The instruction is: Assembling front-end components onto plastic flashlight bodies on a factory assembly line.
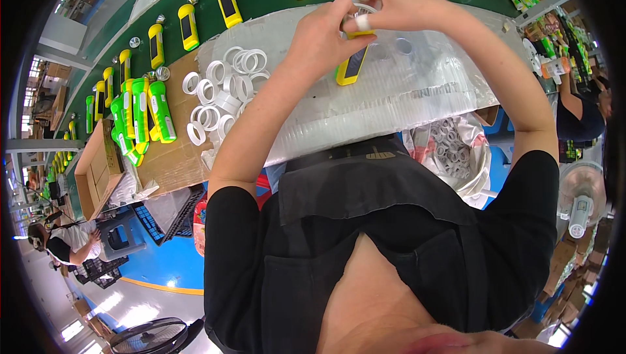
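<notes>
Fitting a white ring onto a yellow torch

The yellow torch (352, 63) stands tilted above the counter (417, 93), left hand (323, 41) gripping its body, right hand (398, 3) pinching the white ring (362, 20) at its head; seating it squarely likely comes next. Loose rings (222, 93) lie left.

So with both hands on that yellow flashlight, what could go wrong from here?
The left hand and right hand work a small white ring onto the yellow flashlight above the table; it could slip from the fingers. The left forearm also passes close over the loose white rings and might scatter them.
</notes>
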A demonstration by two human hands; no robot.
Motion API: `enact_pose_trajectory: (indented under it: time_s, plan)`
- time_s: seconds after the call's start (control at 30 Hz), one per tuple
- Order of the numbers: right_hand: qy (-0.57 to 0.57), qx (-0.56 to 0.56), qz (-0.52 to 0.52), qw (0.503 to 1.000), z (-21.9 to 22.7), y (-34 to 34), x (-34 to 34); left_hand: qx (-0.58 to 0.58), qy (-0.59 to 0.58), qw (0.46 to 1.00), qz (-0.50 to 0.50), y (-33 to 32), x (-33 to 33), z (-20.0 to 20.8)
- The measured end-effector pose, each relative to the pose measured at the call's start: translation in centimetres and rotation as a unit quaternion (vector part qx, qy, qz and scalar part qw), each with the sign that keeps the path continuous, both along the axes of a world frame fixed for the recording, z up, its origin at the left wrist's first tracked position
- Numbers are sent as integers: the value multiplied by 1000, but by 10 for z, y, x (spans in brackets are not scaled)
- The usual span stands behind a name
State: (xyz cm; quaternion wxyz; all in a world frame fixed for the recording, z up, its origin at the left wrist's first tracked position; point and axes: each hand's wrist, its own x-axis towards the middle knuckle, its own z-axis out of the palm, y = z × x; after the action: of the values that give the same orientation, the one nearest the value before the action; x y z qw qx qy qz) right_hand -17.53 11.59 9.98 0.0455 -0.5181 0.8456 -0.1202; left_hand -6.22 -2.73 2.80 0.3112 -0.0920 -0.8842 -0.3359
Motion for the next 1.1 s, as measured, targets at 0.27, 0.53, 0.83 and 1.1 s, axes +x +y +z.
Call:
enact_pose_trajectory:
  time_s: [0.27,0.53,0.83,1.1]
  plan:
    - [-14,-13,-7,1000,2,1,-6,20,5,1000,-10,2,-5,-2]
    - [-88,-249,148,953,28,46,41,291,-301,868,-265,-5,52,13]
    - [-54,-308,-158,937,-110,-23,-52,-127,-245,961,22,-51,-74,-39]
    - [27,-396,-361,844,-136,3,-222,-144,-286,932,171,-100,-145,-45]
